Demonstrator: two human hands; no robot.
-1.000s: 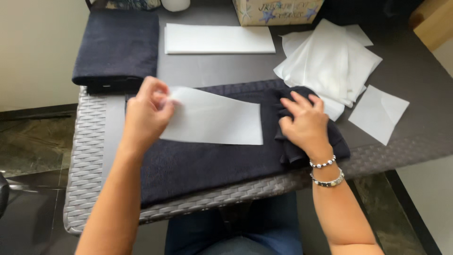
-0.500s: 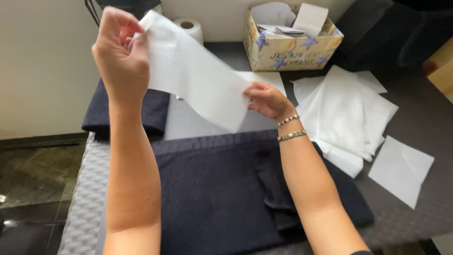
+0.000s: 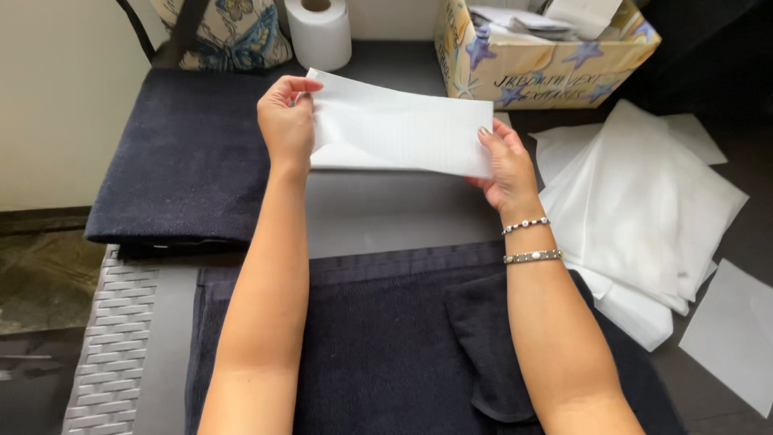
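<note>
While both hands pinch paper, dark tabletop.

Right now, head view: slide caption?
Left hand and right hand hold a white rectangular sheet above dark navy towels.

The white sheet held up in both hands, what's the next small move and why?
Probably lower the white sheet flat onto the dark towel spread below. The left hand and right hand pinch its opposite ends and hold it taut in the air above the table, resting on nothing.
</note>
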